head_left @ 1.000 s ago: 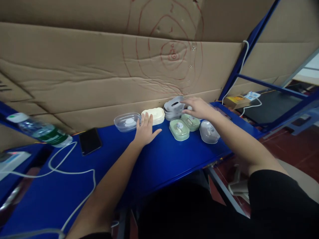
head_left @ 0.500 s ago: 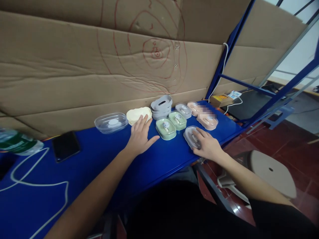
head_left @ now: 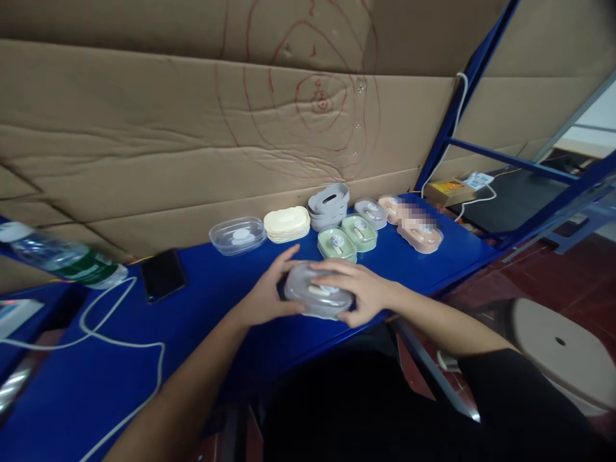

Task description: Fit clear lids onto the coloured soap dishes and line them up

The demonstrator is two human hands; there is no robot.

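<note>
A grey oval box with a clear lid (head_left: 315, 292) is held over the front of the blue table. My right hand (head_left: 363, 289) grips it from the right, its fingers across the top. My left hand (head_left: 269, 289) is curved round its left side, thumb at the lower edge. Just behind are two green boxes (head_left: 337, 247). Farther back stand a stack of grey trays (head_left: 328, 208), a stack of cream pieces (head_left: 287, 224) and a clear lid (head_left: 238, 236).
Pink boxes (head_left: 420, 236) and another grey box (head_left: 370, 213) stand at the back right. On the left are a black phone (head_left: 163, 276), a white cable (head_left: 128, 345) and a bottle (head_left: 91, 266). A stool (head_left: 563, 346) stands at the lower right.
My right hand has lifted the grey box and brought it left. My left hand has come back from the cream stack to the box's left side. The view has shifted left.
</note>
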